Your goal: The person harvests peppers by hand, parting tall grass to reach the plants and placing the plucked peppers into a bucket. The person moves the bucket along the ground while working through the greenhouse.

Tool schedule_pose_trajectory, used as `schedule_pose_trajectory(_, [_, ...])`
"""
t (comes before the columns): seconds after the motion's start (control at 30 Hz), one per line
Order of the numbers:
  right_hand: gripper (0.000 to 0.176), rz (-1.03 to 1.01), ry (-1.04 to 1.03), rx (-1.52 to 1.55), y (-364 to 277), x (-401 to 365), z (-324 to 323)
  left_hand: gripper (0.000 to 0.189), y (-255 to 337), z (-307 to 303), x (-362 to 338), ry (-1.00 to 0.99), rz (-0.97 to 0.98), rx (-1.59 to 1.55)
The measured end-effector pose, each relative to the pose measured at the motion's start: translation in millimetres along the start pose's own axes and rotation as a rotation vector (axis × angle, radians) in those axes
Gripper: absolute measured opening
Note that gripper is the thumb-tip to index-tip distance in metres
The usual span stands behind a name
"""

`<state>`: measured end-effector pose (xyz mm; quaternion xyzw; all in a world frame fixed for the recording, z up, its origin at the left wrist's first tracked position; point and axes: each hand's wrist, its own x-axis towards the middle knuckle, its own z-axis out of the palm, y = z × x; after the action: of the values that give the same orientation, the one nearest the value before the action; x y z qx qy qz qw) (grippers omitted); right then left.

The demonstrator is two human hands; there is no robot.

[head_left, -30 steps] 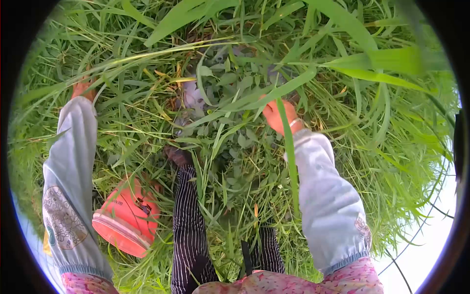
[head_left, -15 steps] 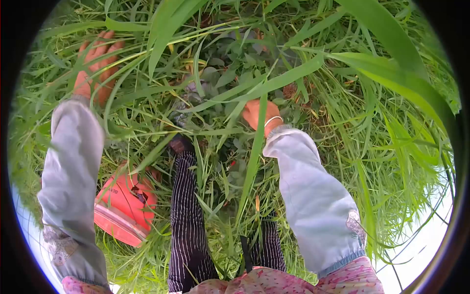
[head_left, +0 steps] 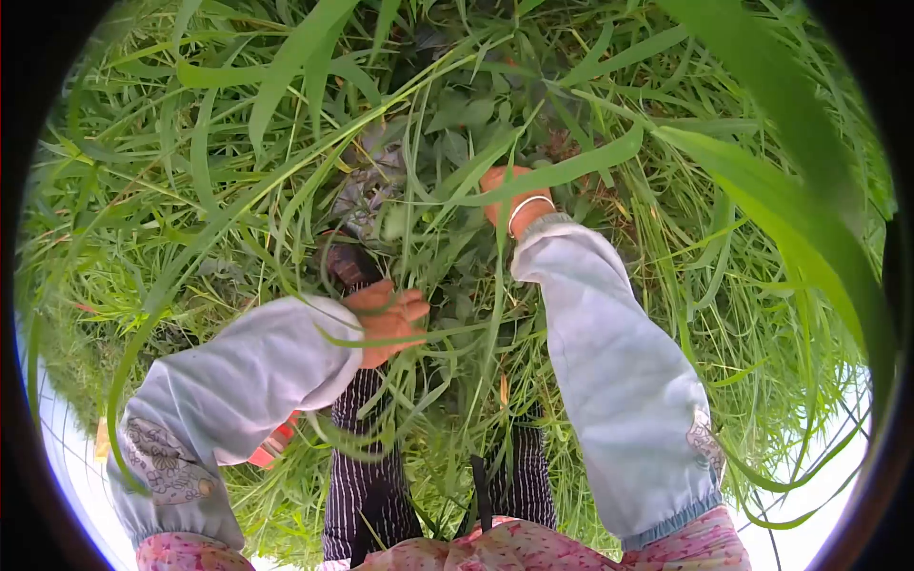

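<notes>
My left hand [head_left: 388, 322] is in front of the striped trouser leg, near the dark shoe [head_left: 350, 265]. Its fingers point right, loosely bent with gaps between them, and thin grass blades cross it; I see nothing held. My right hand [head_left: 505, 195], with a white bangle [head_left: 530, 204] at the wrist, is closed low among the broad-leaved plants [head_left: 466, 119]. A long grass blade [head_left: 581, 164] passes over it, and its fingertips are hidden, so what it grips cannot be made out. Both forearms wear pale sleeve covers [head_left: 619, 362].
Tall grass [head_left: 238, 143] surrounds me on all sides. A wide blade [head_left: 790, 219] hangs close to the camera at right. Crumpled grey plastic [head_left: 367, 190] lies ahead of the shoe. A red bag [head_left: 276, 443] shows partly behind my left sleeve.
My left hand has swung from the far upper left in to the front of my leg, its sleeve now covering most of the red bag. My right hand has shifted slightly up.
</notes>
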<state>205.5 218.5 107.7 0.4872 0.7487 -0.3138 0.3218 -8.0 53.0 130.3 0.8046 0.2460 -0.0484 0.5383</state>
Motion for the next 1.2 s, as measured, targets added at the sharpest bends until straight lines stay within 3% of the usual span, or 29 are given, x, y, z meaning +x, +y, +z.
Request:
schedule_pose_trajectory(0.1, [0.035, -0.028, 0.399, -0.037, -6, 11, 19, 0.023, 8, 21, -22, -0.204, 0.098, 0.226])
schedule_pose_trajectory(0.17, [0.031, -0.055, 0.455, -0.083, -2, 21, 38, 0.019, 27, -13, -16, -0.496, 0.083, 0.263])
schedule_pose_trajectory(0.2, [0.028, -0.047, 0.371, -0.091, 5, 31, 46, 0.016, 34, -30, -12, -0.673, 0.055, 0.261])
schedule_pose_trajectory(0.23, [0.027, -0.037, 0.286, -0.1, 9, 37, 49, 0.012, 8, 17, -20, -0.731, 0.082, 0.338])
schedule_pose_trajectory(0.33, [0.02, -0.04, 0.198, -0.038, 1, 6, 15, 0.013, 8, -25, -3, -0.529, -0.125, -0.022])
schedule_pose_trajectory(0.4, [0.018, 0.023, 0.177, 0.328, 5, 4, 19, 0.012, 8, -35, 10, -0.346, -0.267, -0.123])
schedule_pose_trajectory(0.47, [0.017, 0.06, 0.188, 1.065, 16, 7, 36, 0.009, 5, -35, 22, -0.116, -0.408, -0.075])
schedule_pose_trajectory(0.57, [0.015, 0.125, 0.181, 2.168, 47, 1, 77, 0.006, -11, -34, 30, 0.228, -0.537, -0.421])
schedule_pose_trajectory(0.67, [0.015, 0.093, 0.015, 1.985, 82, -1, 82, 0.007, -2, -48, 50, 0.637, -0.581, -0.226])
schedule_pose_trajectory(0.7, [0.014, 0.101, 0.012, 1.99, 87, -5, 86, 0.01, -20, -36, 56, 0.617, -0.541, 0.242])
schedule_pose_trajectory(0.8, [0.01, -0.184, 0.212, 0.996, 86, -7, 86, 0.02, 30, -80, 70, 0.69, -0.45, 0.07])
schedule_pose_trajectory(0.87, [0.01, -0.292, 0.278, 1.174, 72, -21, 69, 0.029, 36, -78, 74, 0.832, -0.293, -0.033])
schedule_pose_trajectory(0.93, [0.01, -0.396, 0.335, 1.259, 62, -30, 56, 0.03, 54, -77, 80, 0.871, -0.351, 0.059])
schedule_pose_trajectory(0.97, [0.009, -0.49, 0.36, 1.525, 63, -24, 69, 0.038, 55, -77, 80, 0.869, -0.381, 0.027])
schedule_pose_trajectory(1.03, [0.01, -0.521, 0.337, 1.717, 68, -18, 82, 0.043, 51, -84, 81, 0.952, -0.261, -0.088])
schedule_pose_trajectory(1.1, [0.01, -0.395, 0.252, 1.573, 70, -18, 93, 0.048, 41, -85, 89, 0.942, -0.087, -0.169])
schedule_pose_trajectory(1.2, [0.012, -0.228, 0.131, 1.338, 67, -19, 95, 0.048, 56, -84, 98, 0.512, -0.102, 0.072])
